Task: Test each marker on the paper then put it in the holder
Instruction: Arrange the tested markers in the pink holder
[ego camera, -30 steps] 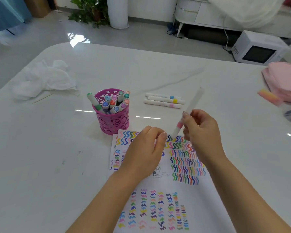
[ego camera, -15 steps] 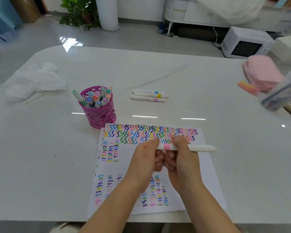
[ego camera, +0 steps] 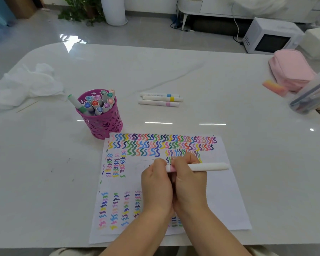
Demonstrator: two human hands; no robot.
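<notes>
Three white capped markers [ego camera: 160, 99] lie upper centre. One white pink-banded marker [ego camera: 207, 167] is at centre. About eleven pastel-capped markers [ego camera: 95, 103] stand in one magenta perforated metal holder [ego camera: 103, 124], centre left. Two overlapping white paper sheets [ego camera: 225, 191] lie lower centre. One pink fabric pouch [ego camera: 290, 69] sits upper right.

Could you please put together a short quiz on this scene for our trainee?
1. True or false: the pink holder stands empty.
2. How many loose markers lie on the table beyond the paper? A) two B) three C) five
3. Fill in: the pink-banded marker is gripped by the left hand and the ____ hand.

Key:
1. False; it is full of markers.
2. B.
3. Right; the right hand grips it too, and the marker lies level above the paper.
</notes>
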